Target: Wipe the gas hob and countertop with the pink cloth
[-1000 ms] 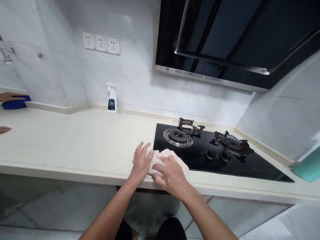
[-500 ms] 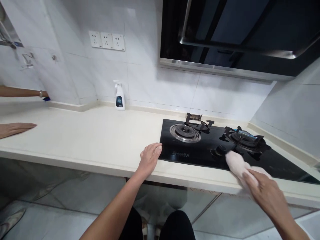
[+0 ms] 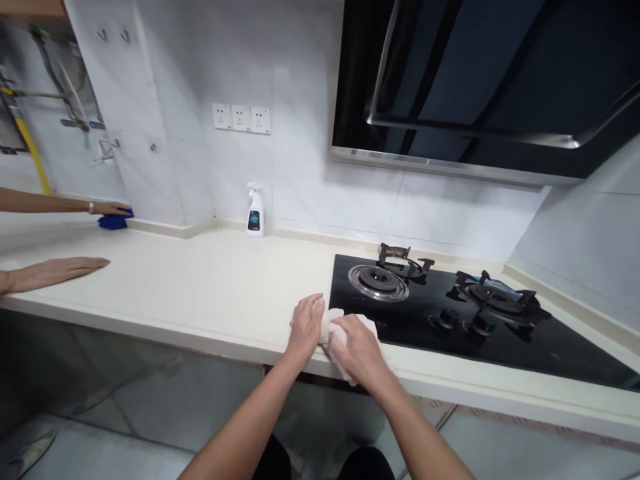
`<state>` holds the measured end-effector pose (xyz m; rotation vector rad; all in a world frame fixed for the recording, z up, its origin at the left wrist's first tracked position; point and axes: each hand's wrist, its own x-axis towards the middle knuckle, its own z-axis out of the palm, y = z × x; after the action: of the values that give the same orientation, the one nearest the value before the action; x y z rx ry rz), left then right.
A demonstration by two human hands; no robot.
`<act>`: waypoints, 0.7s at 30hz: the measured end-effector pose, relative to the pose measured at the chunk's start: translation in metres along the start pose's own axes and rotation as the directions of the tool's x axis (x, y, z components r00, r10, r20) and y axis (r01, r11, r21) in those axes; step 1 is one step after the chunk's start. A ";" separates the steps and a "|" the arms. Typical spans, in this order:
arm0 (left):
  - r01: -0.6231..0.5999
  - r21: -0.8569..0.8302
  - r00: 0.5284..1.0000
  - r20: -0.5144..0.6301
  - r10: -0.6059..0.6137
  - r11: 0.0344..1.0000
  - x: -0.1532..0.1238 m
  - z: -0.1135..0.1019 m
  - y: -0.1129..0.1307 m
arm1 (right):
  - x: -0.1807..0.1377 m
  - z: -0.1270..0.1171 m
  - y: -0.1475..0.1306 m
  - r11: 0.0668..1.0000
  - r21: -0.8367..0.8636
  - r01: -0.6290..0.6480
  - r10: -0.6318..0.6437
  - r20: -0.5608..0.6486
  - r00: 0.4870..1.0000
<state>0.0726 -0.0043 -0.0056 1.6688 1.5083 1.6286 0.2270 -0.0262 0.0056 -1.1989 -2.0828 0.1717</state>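
My right hand point(image 3: 357, 347) presses a pale cloth point(image 3: 334, 321) onto the front edge of the cream countertop point(image 3: 210, 287), by the left front corner of the black glass hob point(image 3: 500, 333). Its fingers are curled over the cloth. My left hand point(image 3: 306, 323) rests flat on the counter edge, touching the cloth's left side, fingers together and stretched out.
A white spray bottle point(image 3: 255, 211) stands at the back wall. The hob carries two gas burners point(image 3: 379, 280) and knobs. A black range hood point(image 3: 480, 87) hangs above. At far left another person's hands rest on the counter, one holding a blue cloth point(image 3: 113, 220).
My right hand has swept the cloth back left along the hob's front edge to the left hand. The view has shifted, showing more of the left wall.
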 end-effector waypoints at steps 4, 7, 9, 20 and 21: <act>0.047 -0.011 0.999 -0.016 -0.047 0.999 -0.001 0.000 0.001 | 0.035 -0.041 0.045 0.990 0.029 -0.137 0.140 -0.115 0.984; 0.101 0.041 0.994 0.026 -0.103 0.994 -0.004 0.001 0.006 | 0.060 -0.077 0.080 0.942 -0.204 -0.265 0.249 -0.101 0.963; 0.105 0.063 0.993 0.041 -0.108 0.992 -0.006 0.001 0.008 | 0.071 -0.084 0.093 0.901 -0.296 -0.318 0.325 -0.025 0.945; 0.002 0.106 0.996 -0.084 0.007 0.994 -0.010 0.007 -0.002 | 0.050 0.022 -0.002 0.957 -0.282 -0.069 0.124 0.179 0.976; -0.036 0.122 0.995 -0.090 0.047 0.992 -0.011 0.003 -0.003 | 0.047 0.029 -0.016 0.964 -0.263 -0.049 0.101 0.188 0.977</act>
<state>0.0764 -0.0109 -0.0141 1.7193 1.6564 1.6888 0.1826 0.0090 0.0158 -1.4700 -2.2876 0.0590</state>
